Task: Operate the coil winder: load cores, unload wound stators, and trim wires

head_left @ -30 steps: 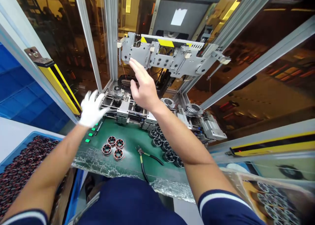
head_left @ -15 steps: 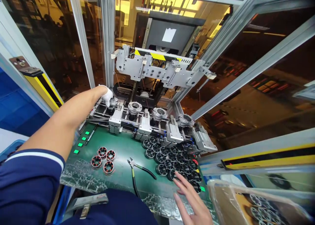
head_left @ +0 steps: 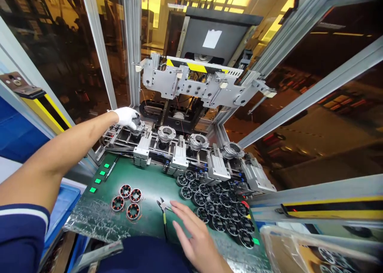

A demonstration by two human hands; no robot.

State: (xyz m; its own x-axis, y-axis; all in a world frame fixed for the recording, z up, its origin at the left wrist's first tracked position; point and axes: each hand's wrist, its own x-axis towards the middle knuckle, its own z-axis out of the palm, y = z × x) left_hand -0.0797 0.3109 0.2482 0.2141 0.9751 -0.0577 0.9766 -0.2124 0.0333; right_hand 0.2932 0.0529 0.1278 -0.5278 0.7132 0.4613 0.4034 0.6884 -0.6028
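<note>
My left hand, in a white glove, is closed round a dark ring-shaped part, just above the leftmost round metal fixture. Its fingers partly hide the part. My bare right hand hovers over the green table with fingers stretched out, holding nothing. Beneath and beside its fingertips lie cutting pliers with green and black handles, one handle mostly hidden. To their left sit several wound stator rings with red-and-black insides. Several black-and-silver rings stand grouped to the right of that hand.
More round fixtures line the machine bed, between metal clamp blocks. A metal plate with yellow-black tape hangs above. A pen-like tool lies by green squares. A plastic-lined box stands right, a blue tray left.
My right hand has moved left, from the black rings to the pliers. My left hand has drawn back slightly at the leftmost fixture, and the dark part in it shows more. The view has shifted a little.
</note>
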